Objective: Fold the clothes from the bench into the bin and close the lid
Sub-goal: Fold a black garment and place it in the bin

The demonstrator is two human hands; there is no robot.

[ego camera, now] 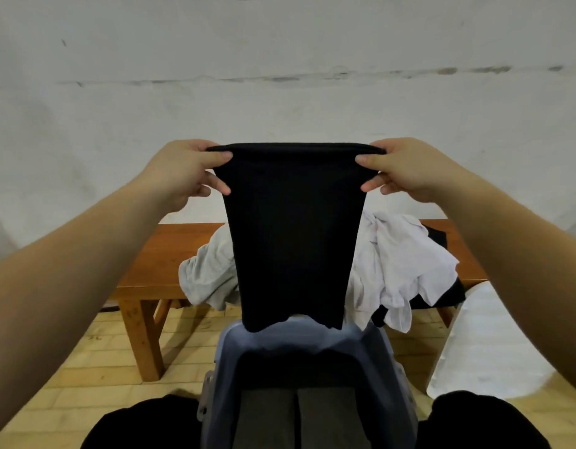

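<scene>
Head view, looking forward and down past two bare forearms. Left hand (183,171) and right hand (401,168) raised level, each grip pinched tight on a top corner of a black garment (293,234), thumbs on the near face, fingers curled behind the folded upper edge. Black garment hanging flat and straight, lower hem just above the far rim of a grey-blue bin (312,338). Bin open, directly below the garment, dark folded fabric (299,413) lying inside. Behind the bin, a brown wooden counter (144,264) set against a pale scuffed wall (280,59). On the counter, behind the hanging garment: a crumpled light grey garment (208,273) to the left of the bin, a rumpled white garment (400,267) to the right, drooping over the front edge, with more black cloth (448,291) beneath and behind it. To the right of the bin, a large white object (487,345) on the floor, kind unclear. Yellowish brick-patterned floor (95,358) around the bin. Dark-clothed knees (144,426) either side of the bin at the bottom edge.
</scene>
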